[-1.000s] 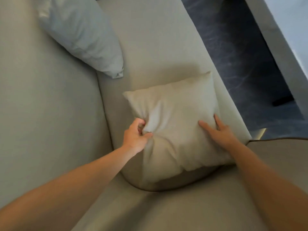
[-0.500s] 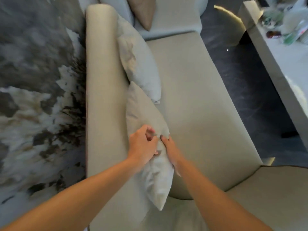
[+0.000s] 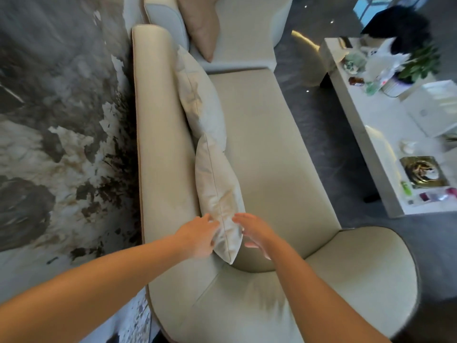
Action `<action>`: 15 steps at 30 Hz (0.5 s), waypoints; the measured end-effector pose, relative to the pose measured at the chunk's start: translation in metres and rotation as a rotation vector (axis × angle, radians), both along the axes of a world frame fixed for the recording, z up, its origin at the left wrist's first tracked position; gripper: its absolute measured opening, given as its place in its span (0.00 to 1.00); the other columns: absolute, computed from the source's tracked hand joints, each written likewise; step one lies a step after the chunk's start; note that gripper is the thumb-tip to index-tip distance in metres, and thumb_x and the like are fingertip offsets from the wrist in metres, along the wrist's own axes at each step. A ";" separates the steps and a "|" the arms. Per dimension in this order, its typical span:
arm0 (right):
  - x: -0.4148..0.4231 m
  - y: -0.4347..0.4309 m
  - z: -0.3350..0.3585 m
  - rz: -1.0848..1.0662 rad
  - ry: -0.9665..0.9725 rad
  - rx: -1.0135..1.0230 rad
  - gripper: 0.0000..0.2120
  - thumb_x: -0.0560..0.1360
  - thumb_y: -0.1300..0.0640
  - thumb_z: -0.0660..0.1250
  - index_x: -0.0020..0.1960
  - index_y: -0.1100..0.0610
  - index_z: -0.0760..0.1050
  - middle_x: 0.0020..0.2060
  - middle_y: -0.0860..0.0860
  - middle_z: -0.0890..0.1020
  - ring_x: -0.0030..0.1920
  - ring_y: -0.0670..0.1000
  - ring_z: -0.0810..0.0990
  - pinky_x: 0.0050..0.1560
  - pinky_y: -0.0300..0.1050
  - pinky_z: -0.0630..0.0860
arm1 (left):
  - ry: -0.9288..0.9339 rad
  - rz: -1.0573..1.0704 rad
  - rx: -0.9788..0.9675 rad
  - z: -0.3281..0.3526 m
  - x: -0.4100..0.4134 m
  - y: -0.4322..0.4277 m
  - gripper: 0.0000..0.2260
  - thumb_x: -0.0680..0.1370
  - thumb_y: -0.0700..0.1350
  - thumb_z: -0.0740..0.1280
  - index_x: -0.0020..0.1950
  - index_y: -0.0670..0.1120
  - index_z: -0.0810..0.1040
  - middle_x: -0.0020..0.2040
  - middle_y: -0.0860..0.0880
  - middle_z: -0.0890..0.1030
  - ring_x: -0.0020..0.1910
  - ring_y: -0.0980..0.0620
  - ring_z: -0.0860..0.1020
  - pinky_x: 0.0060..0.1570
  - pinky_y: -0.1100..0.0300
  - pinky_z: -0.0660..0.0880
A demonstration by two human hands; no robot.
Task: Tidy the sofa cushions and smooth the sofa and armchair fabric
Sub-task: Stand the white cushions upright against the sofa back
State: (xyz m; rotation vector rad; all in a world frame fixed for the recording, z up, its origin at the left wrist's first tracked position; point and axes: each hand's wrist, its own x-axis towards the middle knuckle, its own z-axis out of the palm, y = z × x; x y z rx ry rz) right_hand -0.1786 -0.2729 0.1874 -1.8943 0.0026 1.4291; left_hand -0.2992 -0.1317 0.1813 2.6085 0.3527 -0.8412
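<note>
A beige cushion (image 3: pixel 217 194) stands on edge against the backrest (image 3: pixel 158 134) of the cream sofa (image 3: pixel 267 149). My left hand (image 3: pixel 197 235) lies against its left face near the bottom corner, fingers touching the fabric. My right hand (image 3: pixel 254 231) hovers at its right face, fingers spread, close to the cushion. A second pale cushion (image 3: pixel 197 95) leans on the backrest just behind the first. A tan cushion (image 3: pixel 201 23) rests on the armchair (image 3: pixel 247 28) at the sofa's far end.
A white coffee table (image 3: pixel 366 125) with a plant, trays and small items stands to the right across dark floor (image 3: pixel 329 134). A marbled wall (image 3: pixel 61 120) runs behind the backrest. A rounded sofa section (image 3: pixel 358 280) curves at bottom right.
The cushion went from lying flat on the seat to standing upright against the backrest. My hands moved from pinching its top to flanking its lower corner, fingers loosened. The view has tilted up.
</note>
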 end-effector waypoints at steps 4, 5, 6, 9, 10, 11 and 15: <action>-0.009 -0.036 0.016 0.112 -0.064 -0.044 0.19 0.79 0.49 0.63 0.68 0.53 0.72 0.65 0.53 0.76 0.62 0.56 0.75 0.55 0.51 0.76 | 0.018 0.024 -0.005 0.023 -0.013 -0.003 0.14 0.78 0.46 0.61 0.62 0.46 0.73 0.61 0.44 0.74 0.57 0.43 0.75 0.56 0.51 0.74; -0.010 -0.049 0.017 0.162 -0.093 -0.060 0.18 0.79 0.50 0.62 0.68 0.53 0.73 0.64 0.54 0.76 0.62 0.57 0.76 0.55 0.51 0.75 | 0.030 0.062 0.007 0.027 -0.020 -0.006 0.14 0.78 0.46 0.61 0.63 0.46 0.73 0.61 0.44 0.74 0.58 0.43 0.75 0.56 0.52 0.73; -0.010 -0.063 0.018 0.224 -0.132 -0.082 0.17 0.79 0.51 0.62 0.67 0.55 0.74 0.63 0.55 0.77 0.61 0.58 0.76 0.55 0.51 0.75 | 0.046 0.109 0.025 0.029 -0.028 -0.010 0.15 0.78 0.47 0.61 0.64 0.47 0.73 0.61 0.44 0.74 0.59 0.42 0.75 0.57 0.53 0.72; -0.008 -0.116 0.012 0.493 -0.308 -0.182 0.16 0.79 0.53 0.62 0.62 0.60 0.77 0.61 0.59 0.79 0.62 0.60 0.76 0.60 0.50 0.73 | 0.095 0.279 0.082 0.026 -0.059 -0.037 0.16 0.79 0.49 0.62 0.66 0.48 0.72 0.63 0.43 0.73 0.61 0.41 0.73 0.59 0.53 0.71; -0.007 -0.136 0.009 0.597 -0.365 -0.224 0.16 0.79 0.53 0.61 0.61 0.61 0.78 0.62 0.60 0.79 0.62 0.60 0.76 0.61 0.48 0.72 | 0.110 0.340 0.085 0.023 -0.071 -0.053 0.17 0.79 0.49 0.63 0.66 0.48 0.71 0.64 0.43 0.73 0.62 0.41 0.73 0.60 0.53 0.71; -0.007 -0.157 0.007 0.698 -0.419 -0.265 0.16 0.80 0.52 0.60 0.62 0.60 0.77 0.64 0.60 0.78 0.64 0.60 0.75 0.61 0.47 0.71 | 0.132 0.391 0.077 0.019 -0.083 -0.072 0.17 0.78 0.49 0.63 0.67 0.48 0.71 0.64 0.42 0.73 0.62 0.41 0.73 0.60 0.52 0.71; -0.012 -0.250 -0.006 0.857 -0.416 -0.422 0.24 0.79 0.48 0.60 0.73 0.56 0.67 0.73 0.58 0.69 0.71 0.60 0.68 0.71 0.54 0.66 | 0.251 0.432 0.017 0.001 -0.120 -0.153 0.21 0.79 0.52 0.61 0.72 0.49 0.67 0.68 0.42 0.70 0.65 0.40 0.71 0.63 0.51 0.70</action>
